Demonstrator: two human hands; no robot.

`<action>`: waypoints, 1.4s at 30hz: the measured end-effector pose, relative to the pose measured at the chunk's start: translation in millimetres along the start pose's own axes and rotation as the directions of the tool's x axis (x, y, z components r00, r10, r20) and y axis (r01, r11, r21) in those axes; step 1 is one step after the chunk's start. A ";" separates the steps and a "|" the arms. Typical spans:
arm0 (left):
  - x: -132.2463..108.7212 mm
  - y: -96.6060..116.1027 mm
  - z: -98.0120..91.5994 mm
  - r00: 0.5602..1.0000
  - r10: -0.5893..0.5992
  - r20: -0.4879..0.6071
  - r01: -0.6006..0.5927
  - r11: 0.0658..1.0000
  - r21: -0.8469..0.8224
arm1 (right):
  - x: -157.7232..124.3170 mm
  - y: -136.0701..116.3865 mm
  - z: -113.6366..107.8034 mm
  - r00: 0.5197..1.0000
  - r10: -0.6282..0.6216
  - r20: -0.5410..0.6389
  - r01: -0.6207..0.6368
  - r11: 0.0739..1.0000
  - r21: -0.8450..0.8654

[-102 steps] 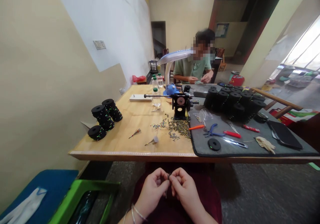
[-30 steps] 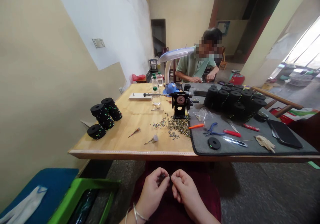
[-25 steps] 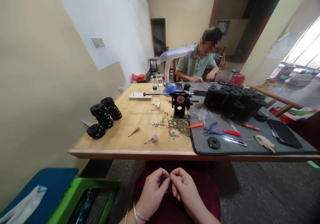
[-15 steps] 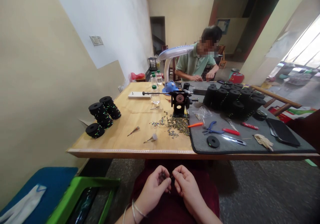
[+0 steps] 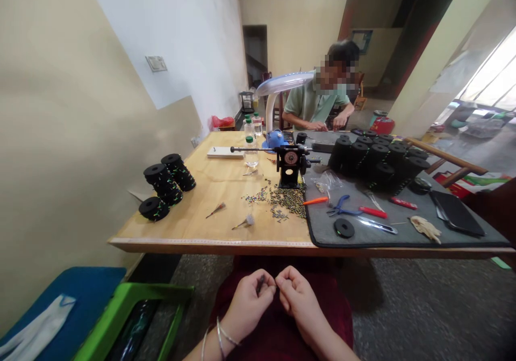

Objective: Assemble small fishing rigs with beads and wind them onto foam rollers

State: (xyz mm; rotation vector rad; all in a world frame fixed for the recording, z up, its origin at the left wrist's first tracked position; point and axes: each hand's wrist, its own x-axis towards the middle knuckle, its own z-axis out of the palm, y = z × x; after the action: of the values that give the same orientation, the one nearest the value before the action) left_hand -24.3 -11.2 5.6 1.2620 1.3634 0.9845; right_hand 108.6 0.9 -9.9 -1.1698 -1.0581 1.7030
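Observation:
Over the lap, in front of the table edge, both hands meet fingertip to fingertip. My left hand (image 5: 253, 301), with bracelets at the wrist, is curled closed around a small dark piece (image 5: 261, 282) whose kind I cannot make out. My right hand (image 5: 297, 296) is pinched closed right beside it; what its fingertips hold is too small or hidden to name. On the table beyond lie two small bristly-tipped pieces, an orange-brown one (image 5: 216, 209) and a pale-tipped one (image 5: 243, 222). Past them is a pile of tiny dark-and-yellow pieces (image 5: 288, 200).
A black winding device (image 5: 289, 166) with a long rod and a lamp (image 5: 275, 138) stand mid-table. Black foam spools (image 5: 155, 208) are stacked left, more (image 5: 379, 154) on the grey mat (image 5: 403, 232) with blue pliers (image 5: 344, 206). A co-worker (image 5: 312, 106) sits opposite.
My two hands have come slightly closer, so the fingertips now meet. The dark piece in my left hand shows more upright between the fingers.

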 end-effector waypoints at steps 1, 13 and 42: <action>0.1 0.5 0.0 1.000 -0.002 -0.010 0.002 1.000 0.020 | 0.6 0.4 -0.5 1.000 -0.002 0.007 0.002 1.000 -0.002; 1.8 3.8 -13.3 1.000 -0.001 0.009 0.002 0.992 -0.129 | -4.7 -6.4 0.5 0.987 0.004 0.161 0.027 0.981 -0.191; 15.6 0.5 -20.0 0.989 -0.147 0.026 0.150 0.975 -0.166 | -4.4 1.7 -6.8 0.993 -0.024 0.115 0.042 0.987 -0.158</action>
State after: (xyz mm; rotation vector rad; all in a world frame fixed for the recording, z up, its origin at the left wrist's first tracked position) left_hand -43.3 5.5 7.5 1.0248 1.3159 0.9631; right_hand 115.9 -2.4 -11.8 -1.1587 -1.2971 1.7001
